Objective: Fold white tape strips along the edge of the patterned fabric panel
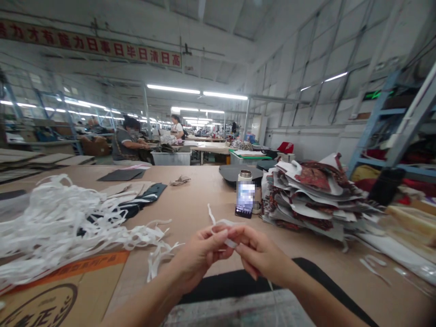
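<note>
Both my hands meet over the near middle of the table, fingers closed on one narrow white fabric strip [230, 243]. My left hand [204, 250] pinches it between thumb and fingers. From the right, my right hand [255, 250] grips the same strip close to the left fingertips. One end of the strip sticks up beyond the hands, and part of it curves in a loop. Fingers hide where it is held. To the left lies a big tangled heap of similar white strips [41, 218], with some loose ones trailing toward my left wrist.
A lit phone [245, 200] leans against a flask [244, 174]. Right of it rises a stack of white and red patterned pieces [306, 195]. A printed cardboard sheet [88, 284] lies front left, black material [218, 286] under my forearms. Co-workers sit and stand farther back.
</note>
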